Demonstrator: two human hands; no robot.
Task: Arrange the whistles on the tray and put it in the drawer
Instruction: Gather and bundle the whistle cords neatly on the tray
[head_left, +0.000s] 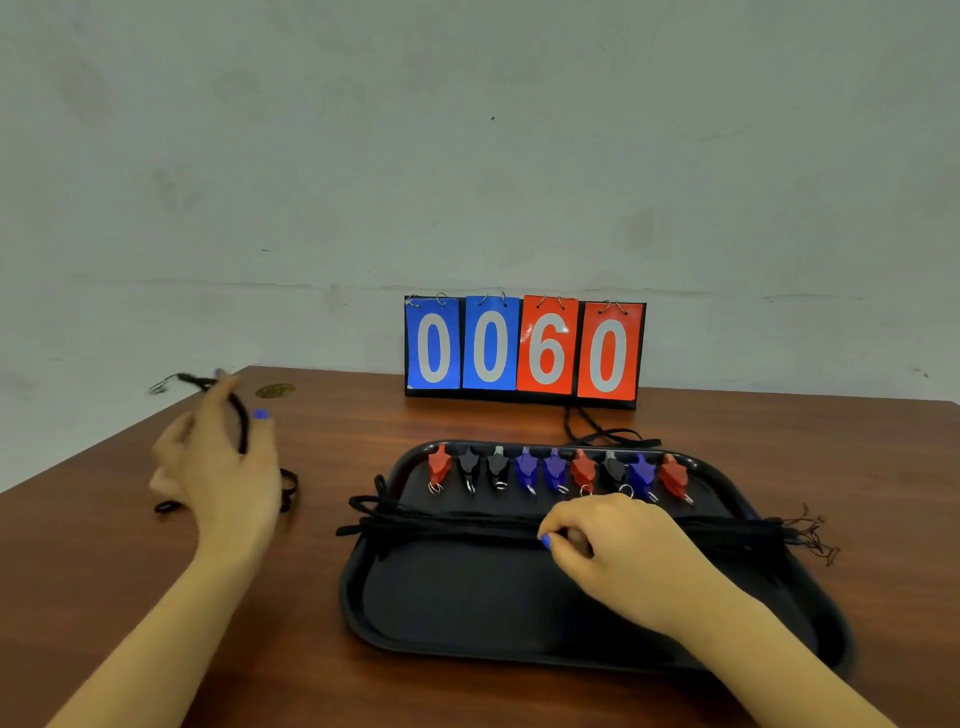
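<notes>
A black tray (467, 613) lies on the brown table. Along its far edge stands a row of several whistles in red, black and blue, from a red whistle (439, 464) at the left to a red whistle (674, 475) at the right. Their black lanyards (441, 525) lie bundled across the tray's middle. My right hand (618, 551) rests on that bundle, fingers pinched on the cords. Left of the tray, my left hand (223, 462) is raised above the table and holds a loose black lanyard (236, 410) that is blurred; its end trails on the table.
A flip scoreboard (524, 348) reading 0060 stands behind the tray against the wall, with a black cord (597, 431) running from it. The table's left edge (104, 447) runs diagonally near my left hand. A small round gold sticker (275, 391) sits at the far left corner.
</notes>
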